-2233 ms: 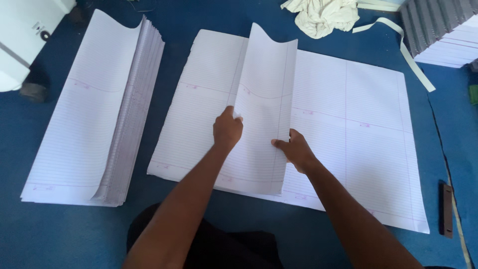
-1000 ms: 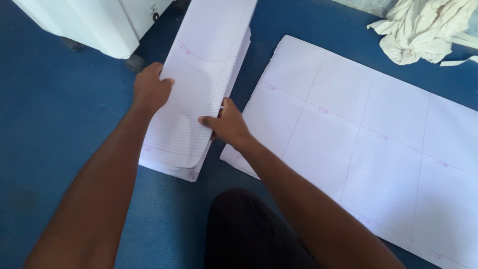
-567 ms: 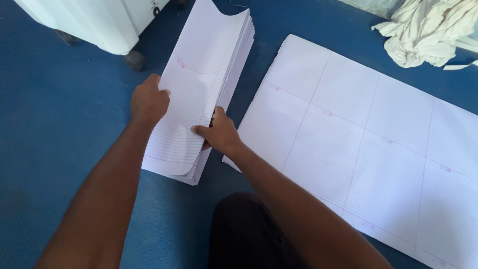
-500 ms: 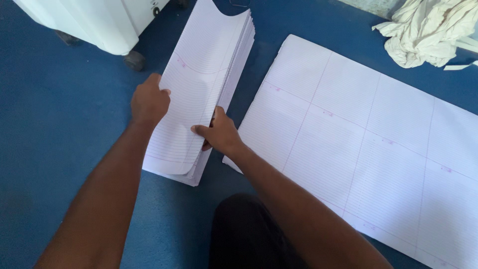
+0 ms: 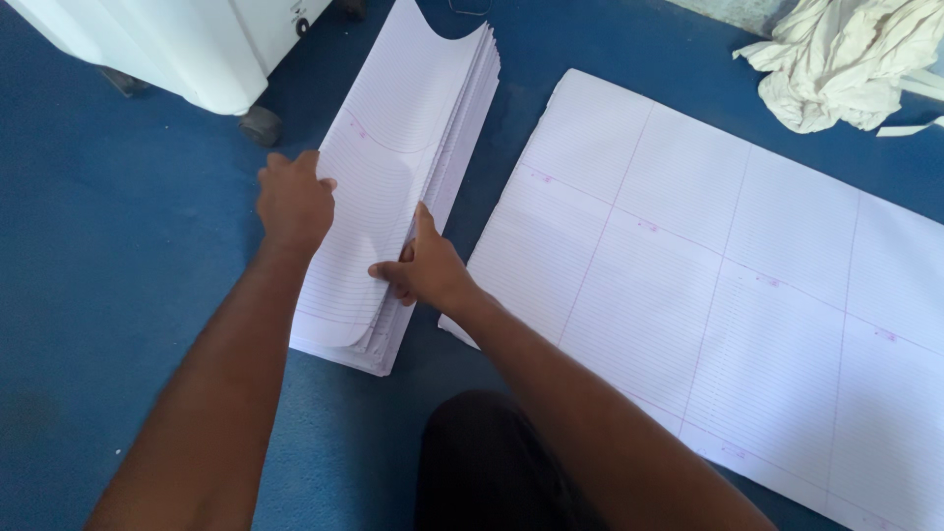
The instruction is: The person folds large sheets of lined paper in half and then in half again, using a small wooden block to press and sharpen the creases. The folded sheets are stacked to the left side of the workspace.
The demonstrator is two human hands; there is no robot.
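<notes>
While both hands rest on the stack of folded ruled sheets [image 5: 398, 187], the work looks well under way; that stack, lying on the blue floor [image 5: 118, 295] just left of the person's knee [image 5: 492, 472], is already thick, many folded sheets deep, its top sheet curling up at the far end. The left hand [image 5: 293, 202] lies across the stack's left edge, fingers curled over the top sheet and pressing it down; the right hand [image 5: 425, 270] sits at the right edge, thumb up against the layered side and fingers closed onto the near corner of the top sheets, so both hands are clamped on the stack itself (squaring it, as far as I can judge). What is left, judged by how things lie, is the pile of large flat ruled sheets [image 5: 728, 285] to the right, unfolded and spread wide, close beside the stack but not touching it.

Against the earliest picture the change is plain; then both hands were at the flat pile, lifting a sheet along its middle fold, and the view was centred there. A second ago the hands were bringing a folded sheet down onto the stack; now it lies flat on top. Over the last half second little differs; the hands hold nearly the same places. A crumpled white cloth [image 5: 846, 59] lies at top right; a white wheeled cabinet [image 5: 177, 49] stands at top left.
</notes>
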